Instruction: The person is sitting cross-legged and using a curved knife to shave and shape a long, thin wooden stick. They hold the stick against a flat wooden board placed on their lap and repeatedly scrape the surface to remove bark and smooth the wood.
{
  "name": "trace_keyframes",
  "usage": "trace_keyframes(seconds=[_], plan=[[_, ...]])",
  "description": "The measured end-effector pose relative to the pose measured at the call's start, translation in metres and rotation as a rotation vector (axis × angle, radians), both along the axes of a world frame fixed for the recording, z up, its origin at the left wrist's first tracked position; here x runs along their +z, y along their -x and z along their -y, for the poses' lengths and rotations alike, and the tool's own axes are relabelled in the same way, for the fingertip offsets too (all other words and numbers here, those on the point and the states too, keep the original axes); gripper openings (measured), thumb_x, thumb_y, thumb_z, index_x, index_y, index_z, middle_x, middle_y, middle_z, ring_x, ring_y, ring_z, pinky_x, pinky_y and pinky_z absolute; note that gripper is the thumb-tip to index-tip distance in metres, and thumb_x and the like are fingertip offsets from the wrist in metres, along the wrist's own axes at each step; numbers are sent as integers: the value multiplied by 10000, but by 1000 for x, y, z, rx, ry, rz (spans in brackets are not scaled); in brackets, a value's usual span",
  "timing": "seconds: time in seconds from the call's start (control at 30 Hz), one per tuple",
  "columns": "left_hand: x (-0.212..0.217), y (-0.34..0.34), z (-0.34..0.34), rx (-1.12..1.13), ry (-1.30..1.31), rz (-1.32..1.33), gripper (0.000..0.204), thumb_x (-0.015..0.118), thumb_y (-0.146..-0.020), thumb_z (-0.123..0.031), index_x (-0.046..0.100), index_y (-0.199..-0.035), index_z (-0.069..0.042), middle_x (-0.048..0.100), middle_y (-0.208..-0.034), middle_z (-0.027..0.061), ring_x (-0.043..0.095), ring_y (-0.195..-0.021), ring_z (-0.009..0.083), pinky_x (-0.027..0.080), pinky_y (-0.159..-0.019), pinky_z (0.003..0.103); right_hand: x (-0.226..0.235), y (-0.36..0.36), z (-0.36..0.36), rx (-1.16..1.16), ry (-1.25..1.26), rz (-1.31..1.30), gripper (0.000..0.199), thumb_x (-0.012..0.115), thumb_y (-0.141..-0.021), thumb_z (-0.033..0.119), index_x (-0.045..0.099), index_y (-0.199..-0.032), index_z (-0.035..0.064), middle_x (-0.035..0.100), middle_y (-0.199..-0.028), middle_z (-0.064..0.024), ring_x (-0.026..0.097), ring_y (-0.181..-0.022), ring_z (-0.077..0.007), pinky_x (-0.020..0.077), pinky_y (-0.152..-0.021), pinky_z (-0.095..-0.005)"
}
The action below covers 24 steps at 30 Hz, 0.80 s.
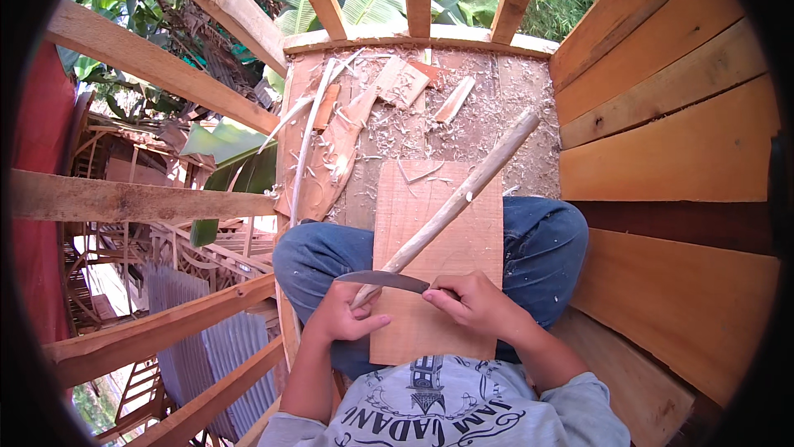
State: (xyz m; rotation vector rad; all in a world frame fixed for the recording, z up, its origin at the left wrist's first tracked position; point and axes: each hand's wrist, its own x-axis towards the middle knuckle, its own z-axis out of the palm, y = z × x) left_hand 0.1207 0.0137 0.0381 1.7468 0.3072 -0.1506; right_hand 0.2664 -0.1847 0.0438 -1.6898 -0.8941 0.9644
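No packages, labels, signs, screens.

We count two hands: left hand and right hand. One knife, one long wooden stick, one flat board across the lap. Offcuts on the platform beyond the board: we make out about six, exact number unclear. Shavings are too many to count.

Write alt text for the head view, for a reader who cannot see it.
A seated person's left hand grips a long stick while the right hand holds a knife against it, over a board across the lap.
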Motion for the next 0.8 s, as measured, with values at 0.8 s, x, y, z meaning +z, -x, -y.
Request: trace_keyframes(seconds=[0.8], plan=[[1,2,-4,-12,3,-19,262,757,-638,-121,534,-749,-39,328,-507,-50,316,-426,38,264,-422,222,1,-34,29,-599,-213,-703,472,344,-1003,408,477,-781,13,414,-494,-7,413,-386,-66,326,-356,-199]])
